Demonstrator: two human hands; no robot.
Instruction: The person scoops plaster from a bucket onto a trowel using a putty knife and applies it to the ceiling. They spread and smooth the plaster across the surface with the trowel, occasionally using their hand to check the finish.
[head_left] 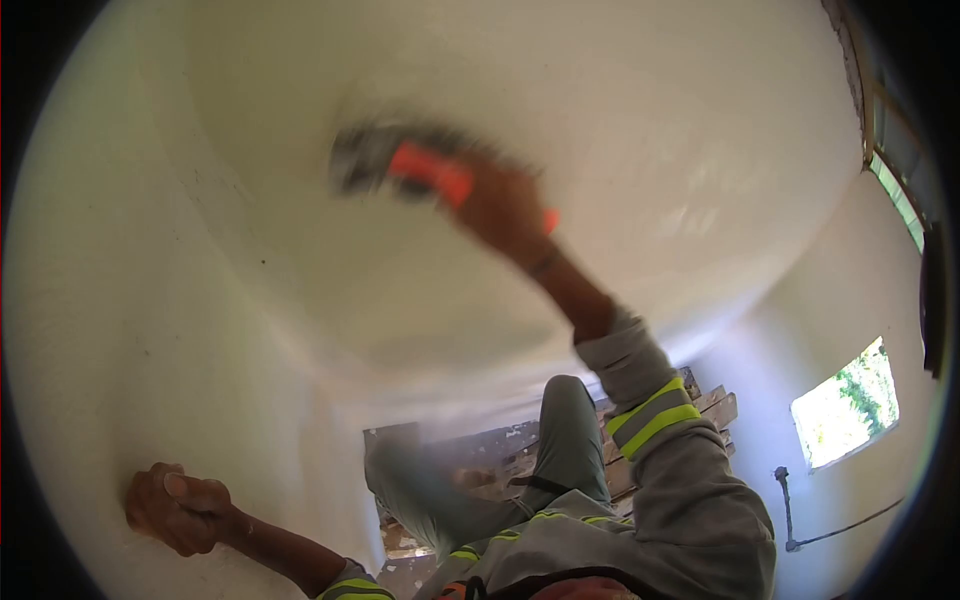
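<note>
My right hand (pixel 500 205) is wrapped round the orange handle of a plastering trowel (pixel 430 172). Its dark, flat body lies against or very near the pale plastered wall (pixel 420 290), and motion smears both tool and hand. At the lower left, my left hand (pixel 178 508) is closed in a fist, thumb uppermost, close to or touching the side wall (pixel 130 380). Whether anything is inside that fist is hidden.
My bent legs (pixel 570 440) are below, above worn planks or boards (pixel 715 400). On the right wall are a bright window opening (pixel 850 405) and a dark chased line with a pipe or conduit (pixel 788 510). Roof framing (pixel 890 120) shows at the upper right.
</note>
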